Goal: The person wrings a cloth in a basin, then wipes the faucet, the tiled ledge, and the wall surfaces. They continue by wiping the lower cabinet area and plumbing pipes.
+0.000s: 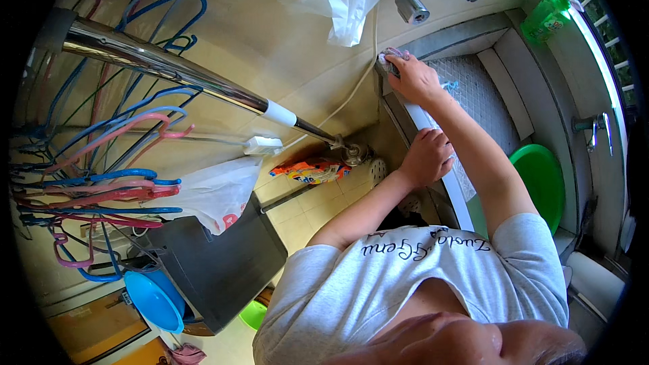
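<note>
My right hand (416, 78) is closed on a crumpled, patterned cloth (390, 61), pressed against the near-wall corner of a grey stone-like sink's rim (456, 35). Nearer my body, my left hand (427, 158) rests on the sink's front edge with its fingers curled; whether it grips anything is hidden. A clear plastic sheet or bag (459, 175) lies along that edge under my right forearm. Inside the sink is a ribbed grey surface (476, 91), with a small blue thing beside my right wrist. A green basin (540, 187) leans at the sink's right.
Metal taps (410, 7) and a white plastic bag (350, 5) are on the wall above. A metal pole (177, 66) crosses at left, among blue and pink hangers (121, 182). A dark cabinet (218, 268) and blue basin (154, 301) stand lower left. A green bottle (545, 20) stands by the window.
</note>
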`<action>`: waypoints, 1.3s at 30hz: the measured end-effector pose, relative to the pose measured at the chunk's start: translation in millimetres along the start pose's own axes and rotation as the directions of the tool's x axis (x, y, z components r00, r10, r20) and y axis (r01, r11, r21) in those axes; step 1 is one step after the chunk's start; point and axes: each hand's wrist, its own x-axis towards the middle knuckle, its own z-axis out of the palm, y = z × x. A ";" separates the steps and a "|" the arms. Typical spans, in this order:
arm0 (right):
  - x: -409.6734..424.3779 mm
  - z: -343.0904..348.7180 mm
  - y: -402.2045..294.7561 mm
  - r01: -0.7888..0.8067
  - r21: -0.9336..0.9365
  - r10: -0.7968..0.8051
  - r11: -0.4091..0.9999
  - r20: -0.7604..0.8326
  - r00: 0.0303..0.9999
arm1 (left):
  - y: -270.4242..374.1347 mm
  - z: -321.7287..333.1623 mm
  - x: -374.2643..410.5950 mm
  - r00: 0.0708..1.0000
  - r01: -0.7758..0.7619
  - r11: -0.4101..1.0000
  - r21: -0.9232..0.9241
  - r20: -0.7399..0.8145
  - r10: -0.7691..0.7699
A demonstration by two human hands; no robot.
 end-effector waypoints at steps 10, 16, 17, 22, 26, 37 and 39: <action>-48.2 -3.3 4.0 0.092 -0.066 -0.093 0.994 -0.003 0.996 | -3.5 6.8 -4.4 0.998 0.011 0.999 0.035 -0.066 -0.009; -8.5 -6.3 -0.3 0.015 -0.069 -0.012 0.997 0.047 0.999 | -0.7 4.4 -4.5 1.000 0.008 1.000 0.014 -0.014 -0.008; -2.2 -6.0 -1.3 0.014 -0.071 -0.010 0.997 0.048 0.999 | -0.4 4.3 -4.4 1.000 0.000 1.000 0.021 -0.015 0.000; -4.7 4.8 5.6 0.054 -0.040 -0.054 0.998 0.000 0.999 | -2.5 4.6 -3.9 1.000 0.020 1.000 0.002 0.011 -0.020; -39.3 0.1 -2.3 0.163 -0.110 -0.160 0.981 0.036 0.987 | -5.1 8.7 -6.4 0.999 0.029 0.999 0.032 -0.034 -0.028; 0.8 -4.7 -16.0 0.088 -0.084 -0.082 0.993 0.070 0.994 | -1.6 3.0 -5.0 0.998 0.032 0.999 0.014 0.050 -0.033; -7.8 -3.1 -11.9 0.102 -0.083 -0.099 0.991 0.041 0.994 | -1.3 1.8 -3.8 0.995 0.050 0.999 0.021 0.083 -0.051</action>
